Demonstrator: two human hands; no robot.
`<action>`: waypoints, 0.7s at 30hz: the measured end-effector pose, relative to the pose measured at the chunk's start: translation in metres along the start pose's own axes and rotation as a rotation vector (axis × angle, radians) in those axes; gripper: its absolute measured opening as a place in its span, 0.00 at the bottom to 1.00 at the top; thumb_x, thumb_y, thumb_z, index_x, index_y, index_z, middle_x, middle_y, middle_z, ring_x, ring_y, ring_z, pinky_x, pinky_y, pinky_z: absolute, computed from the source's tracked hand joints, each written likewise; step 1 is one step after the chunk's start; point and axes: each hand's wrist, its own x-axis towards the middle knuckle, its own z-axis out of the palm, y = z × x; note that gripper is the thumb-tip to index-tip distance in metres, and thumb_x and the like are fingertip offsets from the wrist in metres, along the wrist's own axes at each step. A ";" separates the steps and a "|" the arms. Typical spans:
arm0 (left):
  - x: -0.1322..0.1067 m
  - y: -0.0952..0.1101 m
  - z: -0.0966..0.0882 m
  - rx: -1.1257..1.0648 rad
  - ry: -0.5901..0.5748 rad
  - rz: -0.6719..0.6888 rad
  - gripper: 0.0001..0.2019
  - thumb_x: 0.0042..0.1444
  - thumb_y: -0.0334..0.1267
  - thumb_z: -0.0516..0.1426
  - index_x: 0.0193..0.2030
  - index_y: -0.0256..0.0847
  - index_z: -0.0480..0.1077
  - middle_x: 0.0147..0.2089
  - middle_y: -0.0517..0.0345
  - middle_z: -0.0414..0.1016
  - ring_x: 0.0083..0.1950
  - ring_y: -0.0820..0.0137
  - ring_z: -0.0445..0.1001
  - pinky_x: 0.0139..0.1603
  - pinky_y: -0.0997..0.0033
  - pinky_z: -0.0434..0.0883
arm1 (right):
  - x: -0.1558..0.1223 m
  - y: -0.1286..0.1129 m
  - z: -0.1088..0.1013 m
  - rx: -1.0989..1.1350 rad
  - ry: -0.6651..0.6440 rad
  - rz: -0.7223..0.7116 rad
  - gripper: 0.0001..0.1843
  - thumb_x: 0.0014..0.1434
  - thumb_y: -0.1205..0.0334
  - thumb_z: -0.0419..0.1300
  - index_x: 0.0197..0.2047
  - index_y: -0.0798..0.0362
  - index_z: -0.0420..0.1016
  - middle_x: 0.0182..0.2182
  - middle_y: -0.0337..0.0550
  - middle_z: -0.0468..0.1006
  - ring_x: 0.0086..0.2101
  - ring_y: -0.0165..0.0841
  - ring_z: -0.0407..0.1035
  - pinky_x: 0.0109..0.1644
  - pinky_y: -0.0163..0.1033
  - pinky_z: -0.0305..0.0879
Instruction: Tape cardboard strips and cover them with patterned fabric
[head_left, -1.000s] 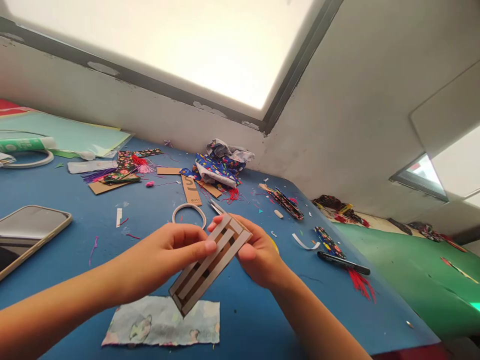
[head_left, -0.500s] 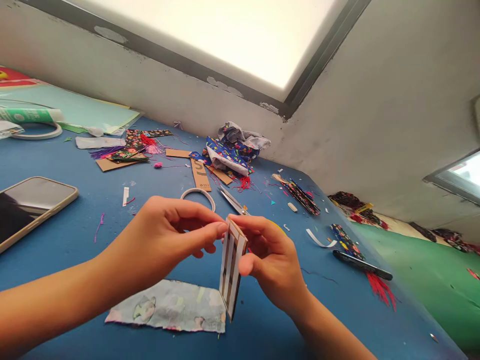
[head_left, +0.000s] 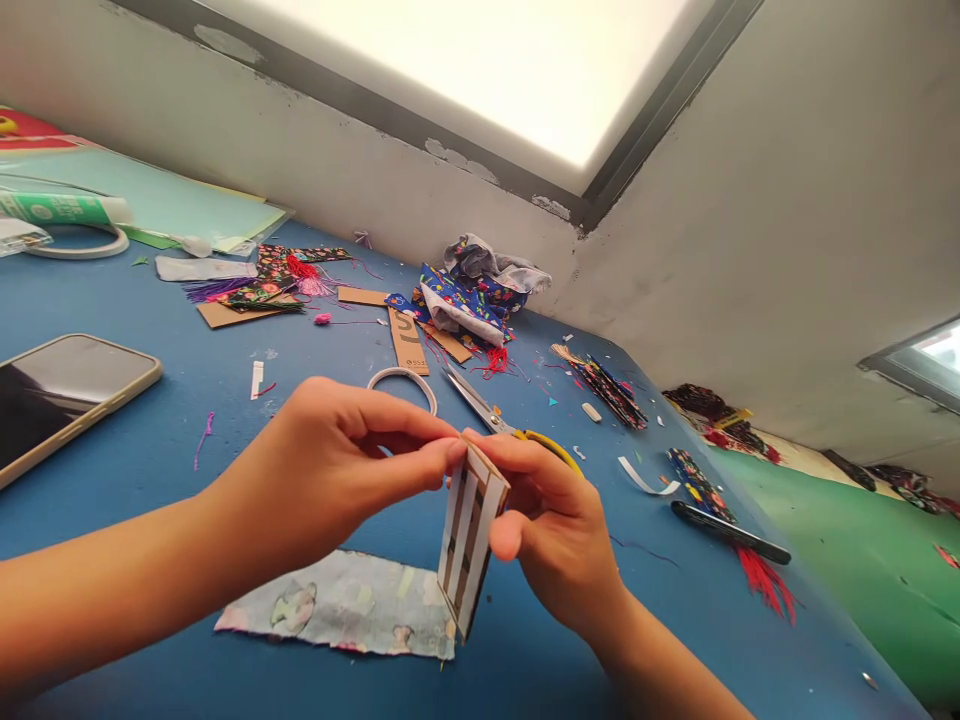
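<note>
My right hand (head_left: 562, 530) holds a cardboard piece (head_left: 463, 590) upright, thumb on one side and fingers behind it. White tape strips (head_left: 474, 550) run along the side of the cardboard that faces me. My left hand (head_left: 352, 470) pinches the top corner of the cardboard between thumb and forefinger; whether a tape end is caught there I cannot tell. The lower edge of the cardboard stands at the right end of a pale fabric strip (head_left: 352, 605), which lies patterned side down on the table.
Scissors (head_left: 480, 400) and a tape roll (head_left: 401, 375) lie just beyond my hands. Fabric scraps (head_left: 465, 305) are heaped at the back. A phone (head_left: 75, 400) lies left. A black pen-like object (head_left: 731, 532) and a tasselled fabric strip (head_left: 697, 485) lie right, near the blue table's edge.
The cardboard has turned slightly, showing more of its taped side. My left fingertips have moved a little right and stay at its top corner. The camera view has shifted slightly.
</note>
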 end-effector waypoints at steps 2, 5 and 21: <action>0.000 -0.001 0.000 0.043 0.017 0.027 0.04 0.50 0.37 0.62 0.31 0.51 0.80 0.25 0.71 0.79 0.26 0.79 0.73 0.26 0.89 0.70 | 0.000 0.000 0.001 0.003 -0.002 0.000 0.21 0.49 0.50 0.65 0.49 0.36 0.74 0.41 0.35 0.78 0.39 0.33 0.73 0.46 0.40 0.73; 0.000 -0.002 0.000 0.103 0.029 0.063 0.04 0.50 0.38 0.62 0.32 0.50 0.80 0.28 0.69 0.81 0.29 0.76 0.76 0.28 0.87 0.71 | -0.001 -0.001 0.002 0.007 0.006 0.010 0.21 0.49 0.51 0.65 0.49 0.36 0.74 0.40 0.35 0.78 0.38 0.32 0.73 0.45 0.39 0.73; 0.001 -0.002 0.000 0.123 0.007 0.200 0.06 0.52 0.33 0.61 0.31 0.48 0.79 0.26 0.72 0.79 0.23 0.82 0.70 0.25 0.92 0.68 | 0.000 -0.004 0.003 0.047 -0.036 -0.072 0.19 0.53 0.57 0.65 0.50 0.38 0.73 0.41 0.33 0.77 0.42 0.26 0.72 0.48 0.27 0.70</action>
